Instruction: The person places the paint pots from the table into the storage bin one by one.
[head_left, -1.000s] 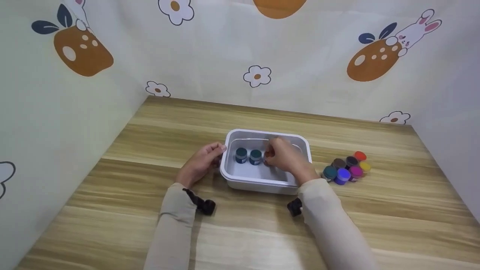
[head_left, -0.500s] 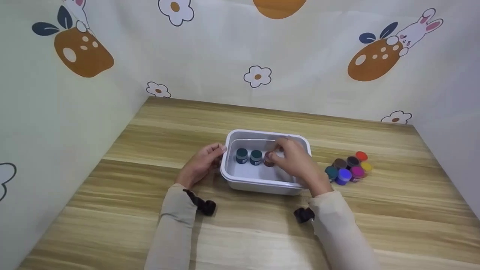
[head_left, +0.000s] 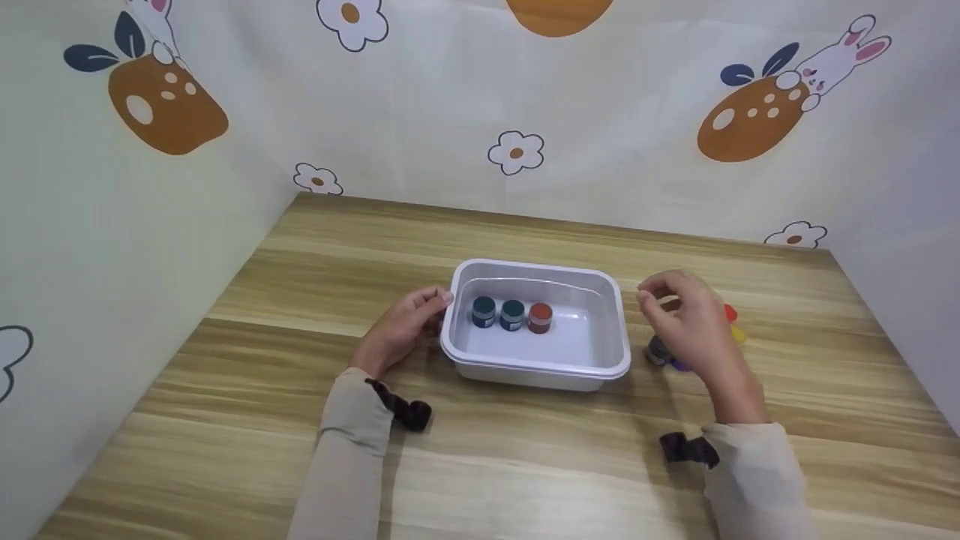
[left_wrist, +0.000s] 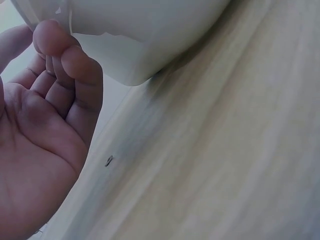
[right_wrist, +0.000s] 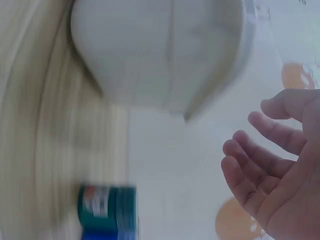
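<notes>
My left hand (head_left: pixel 401 326) pinches the left rim of a white plastic tub (head_left: pixel 536 367) between thumb and fingers; the left wrist view shows the fingertips at the tub's edge (left_wrist: pixel 115 35). Inside stand two dark green paint jars (head_left: pixel 484 311) and one reddish-brown paint jar (head_left: pixel 540 318), upright in a row. To the right of the tub, my right hand (head_left: pixel 694 322) hovers over a cluster of paint jars, holding nothing, its fingers loosely bent. It hides most of them. A teal jar (right_wrist: pixel 107 207) and part of a blue one (right_wrist: pixel 107 235) show in the right wrist view.
Red (head_left: pixel 730 313) and yellow (head_left: pixel 739 334) jar lids peek out behind the right hand. The wood-grain table (head_left: pixel 480 465) is bounded by a pale printed curtain (head_left: pixel 420 112) at the back and sides.
My right hand has released the reddish-brown jar in the tub, lifted out over the rim and moved right above the other jars. The left hand has stayed at the rim.
</notes>
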